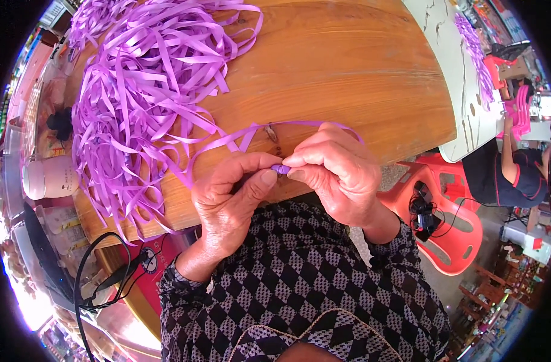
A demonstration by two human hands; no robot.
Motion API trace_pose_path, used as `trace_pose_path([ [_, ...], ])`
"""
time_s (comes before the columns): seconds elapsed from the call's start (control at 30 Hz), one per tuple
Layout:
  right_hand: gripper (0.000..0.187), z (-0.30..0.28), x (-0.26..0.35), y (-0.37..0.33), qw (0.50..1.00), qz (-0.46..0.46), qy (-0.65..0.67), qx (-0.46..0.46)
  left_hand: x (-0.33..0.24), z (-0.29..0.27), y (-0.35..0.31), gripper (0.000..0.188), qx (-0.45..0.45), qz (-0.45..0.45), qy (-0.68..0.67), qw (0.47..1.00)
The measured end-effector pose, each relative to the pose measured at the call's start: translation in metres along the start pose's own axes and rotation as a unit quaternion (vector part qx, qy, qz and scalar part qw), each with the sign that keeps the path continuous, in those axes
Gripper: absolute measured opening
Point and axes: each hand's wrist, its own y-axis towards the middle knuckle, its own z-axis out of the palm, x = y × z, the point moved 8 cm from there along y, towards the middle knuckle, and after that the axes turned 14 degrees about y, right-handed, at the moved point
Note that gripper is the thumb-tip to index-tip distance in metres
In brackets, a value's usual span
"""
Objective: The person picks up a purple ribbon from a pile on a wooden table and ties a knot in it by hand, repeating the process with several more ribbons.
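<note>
Close in front of my chest, both hands meet over a small purple ribbon knot (280, 169). My left hand (226, 193) pinches its left side between thumb and forefinger. From the other side, the thumb and forefinger of my right hand (342, 172) hold it too. A strip of purple ribbon (293, 123) runs behind the hands and over the right knuckles. At the left of the wooden table (348, 60) lies a big tangled heap of purple ribbon (149, 90), with loops reaching toward my left wrist.
An orange plastic chair (453, 241) with black cables and a small black device (425, 214) stands to the right. Beyond it sits another person (505, 175). A white marbled table (438, 36) adjoins on the right. A pale container (49, 178) and a black cable (79, 283) are at left.
</note>
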Motion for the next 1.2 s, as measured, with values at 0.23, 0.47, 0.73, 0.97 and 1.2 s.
trace_pose_path([
  [0.23, 0.016, 0.001, -0.001, -0.002, 1.0, -0.009, -0.023, -0.004, 0.0, 0.007, 0.002, 0.014, -0.019, 0.058, -0.012, 0.998],
  [0.47, 0.016, 0.004, -0.004, -0.003, 1.0, 0.0, -0.028, -0.001, -0.009, -0.001, -0.003, 0.01, -0.084, 0.125, 0.153, 0.977],
  [0.73, 0.016, 0.007, -0.005, -0.009, 1.0, 0.011, -0.023, -0.018, -0.031, -0.001, -0.011, 0.012, -0.152, 0.191, 0.281, 0.928],
  [0.97, 0.014, 0.01, 0.002, -0.009, 0.998, -0.054, -0.01, -0.015, -0.041, 0.002, -0.016, 0.014, -0.175, 0.272, 0.333, 0.886],
  [1.2, 0.014, 0.012, -0.002, -0.013, 0.998, -0.063, 0.002, -0.001, -0.038, 0.008, -0.016, 0.014, -0.15, 0.284, 0.356, 0.878],
])
